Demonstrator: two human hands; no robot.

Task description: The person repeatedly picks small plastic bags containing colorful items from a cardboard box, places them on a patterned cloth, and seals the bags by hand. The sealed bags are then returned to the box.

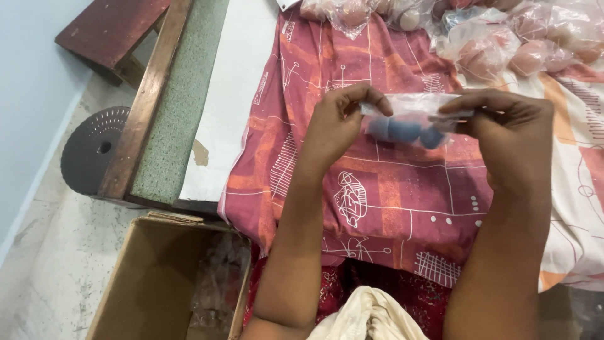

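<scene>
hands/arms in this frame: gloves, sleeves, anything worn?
Both bare. Left hand and right hand show no gloves; no rings, watch or bangles are visible. Both forearms are uncovered up to the bottom edge of the frame, with no sleeve in view. Fingers are slim, nails short and unpainted as far as the slight blur allows.

A small clear plastic bag was held level above the patterned red bedsheet, stretched between the left hand and the right hand, each pinching one end of its upper edge. Inside lay rounded blue pieces, side by side along the bottom of the bag; their exact number was blurred.
</scene>
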